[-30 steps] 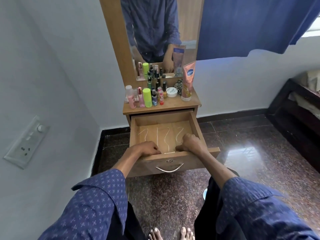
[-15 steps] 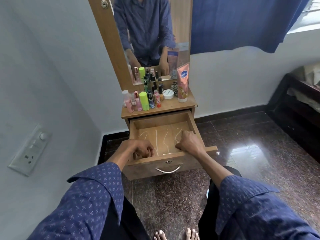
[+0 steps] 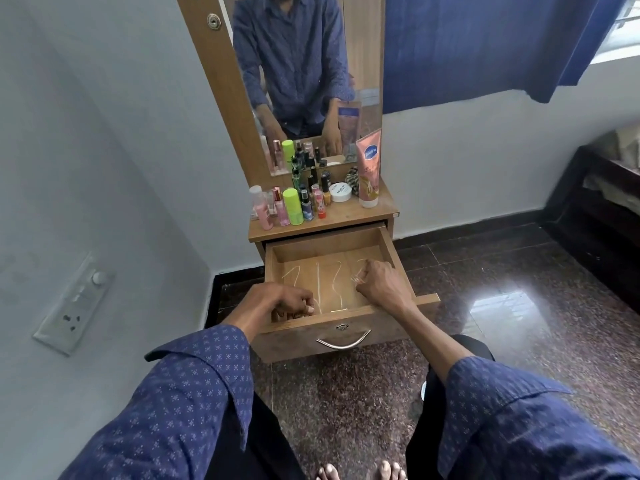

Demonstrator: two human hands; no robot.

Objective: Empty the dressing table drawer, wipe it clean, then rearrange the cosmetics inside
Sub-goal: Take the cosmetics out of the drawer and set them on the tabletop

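Observation:
The dressing table's wooden drawer (image 3: 388, 244) is pulled out, and its bottom carries only a few white chalky lines (image 3: 318, 284). My left hand (image 3: 277, 301) sits inside the front left corner with its fingers curled. My right hand (image 3: 382, 284) is inside on the right, fingers curled down onto the drawer bottom. I see nothing held in either hand. The cosmetics stand on the table top above: a green bottle (image 3: 293, 206), several small bottles, a white jar (image 3: 340, 192) and a tall pink tube (image 3: 369, 168).
A tall mirror (image 3: 304, 64) rises behind the cosmetics. The white wall with a socket plate (image 3: 74, 306) is close on the left. Dark low furniture (image 3: 595, 209) stands at the right on the polished floor. A blue curtain (image 3: 485, 39) hangs above. My bare feet are below the drawer.
Both hands moved from the drawer's front edge deeper into the drawer, the right one further back along the right side. The view shifted a little backward.

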